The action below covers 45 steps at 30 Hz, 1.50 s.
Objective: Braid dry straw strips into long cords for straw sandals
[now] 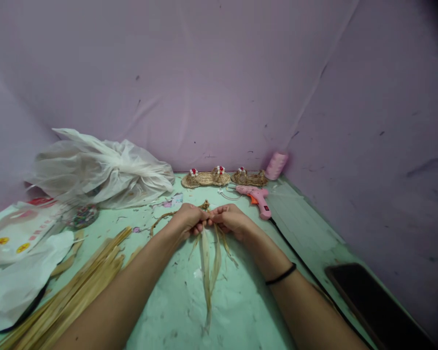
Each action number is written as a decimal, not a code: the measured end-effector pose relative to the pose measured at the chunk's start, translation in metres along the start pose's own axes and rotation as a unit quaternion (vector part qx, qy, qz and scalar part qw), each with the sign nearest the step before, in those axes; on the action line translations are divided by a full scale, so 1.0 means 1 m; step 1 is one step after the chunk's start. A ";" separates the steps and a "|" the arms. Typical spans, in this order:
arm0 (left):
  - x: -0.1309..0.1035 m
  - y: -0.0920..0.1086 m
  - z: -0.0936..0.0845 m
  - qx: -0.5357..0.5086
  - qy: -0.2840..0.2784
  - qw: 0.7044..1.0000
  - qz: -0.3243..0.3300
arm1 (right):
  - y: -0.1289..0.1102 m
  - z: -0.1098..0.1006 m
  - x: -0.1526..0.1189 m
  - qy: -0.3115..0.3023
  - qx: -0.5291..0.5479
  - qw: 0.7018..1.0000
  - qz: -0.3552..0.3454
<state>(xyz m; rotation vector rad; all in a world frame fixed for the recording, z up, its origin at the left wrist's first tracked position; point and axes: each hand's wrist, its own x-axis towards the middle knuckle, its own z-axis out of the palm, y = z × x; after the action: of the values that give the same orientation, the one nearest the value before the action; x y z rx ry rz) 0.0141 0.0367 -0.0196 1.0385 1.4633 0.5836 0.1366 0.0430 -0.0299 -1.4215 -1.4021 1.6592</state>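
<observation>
Basically, left hand (pixel 190 218) and right hand (pixel 233 219), both closed, pinch straw strips (pixel 206 265) left of glue gun (pixel 255 195); uneven tugging could split them.

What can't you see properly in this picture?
All in the head view:
How the left hand and right hand pinch the pale strips: fingers cover the spot.
What fills the white bag: its cloudy, bunched plastic hides it.
Where the black cord ends: the bottom edge cuts it off.
The bits in the round container: too small and blurred.
</observation>
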 end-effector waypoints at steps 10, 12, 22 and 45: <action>0.003 -0.003 -0.002 0.090 0.034 0.995 0.004 | 0.000 -0.002 -0.004 0.099 -0.400 0.892 -0.186; 0.002 -0.005 -0.002 0.055 0.020 0.998 0.001 | -0.003 0.000 -0.006 0.108 -0.426 0.880 -0.183; -0.008 0.004 0.005 0.060 0.074 0.995 -0.010 | -0.020 0.011 -0.025 0.176 -0.499 0.846 -0.065; 0.003 -0.004 -0.017 -0.050 -0.078 0.996 0.019 | -0.013 0.013 -0.008 0.032 0.021 0.998 0.048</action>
<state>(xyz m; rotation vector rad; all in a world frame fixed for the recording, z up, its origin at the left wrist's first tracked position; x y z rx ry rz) -0.0034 0.0409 -0.0218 1.0123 1.2678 0.5848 0.1239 0.0352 -0.0162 -1.5263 -1.2754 1.6775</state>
